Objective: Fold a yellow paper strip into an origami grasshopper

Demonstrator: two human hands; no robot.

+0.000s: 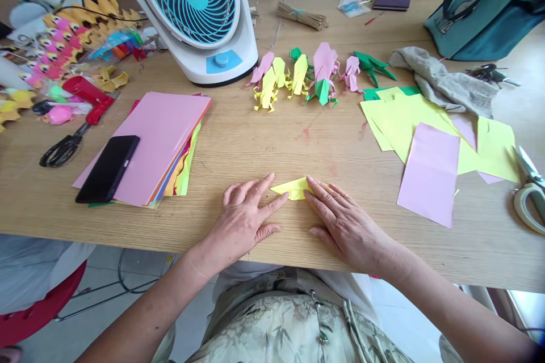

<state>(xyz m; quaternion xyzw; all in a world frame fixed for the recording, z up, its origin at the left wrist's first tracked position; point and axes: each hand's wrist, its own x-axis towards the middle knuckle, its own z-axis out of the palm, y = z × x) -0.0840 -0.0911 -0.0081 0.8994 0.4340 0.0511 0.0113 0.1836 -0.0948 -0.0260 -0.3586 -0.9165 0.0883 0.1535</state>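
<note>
A small folded piece of yellow paper (295, 188) lies flat on the wooden table in front of me, its pointed end to the left. My right hand (343, 220) rests over its right part, fingers stretched out and pressing it down; that end is mostly hidden. At the paper's lower left edge is the index fingertip of my left hand (247, 214), whose fingers are spread. Farther back stands a row of folded paper figures: yellow ones (267, 91), a pink one (325, 62) and a green one (373, 67).
To the left, a black phone (108, 169) lies on a stack of coloured paper (166, 119), near black-handled scissors (63, 150). A white fan (191, 0) stands behind. At right are yellow sheets (419, 119), a pink sheet (429, 176), scissors (530, 195) and a teal bag (481, 11).
</note>
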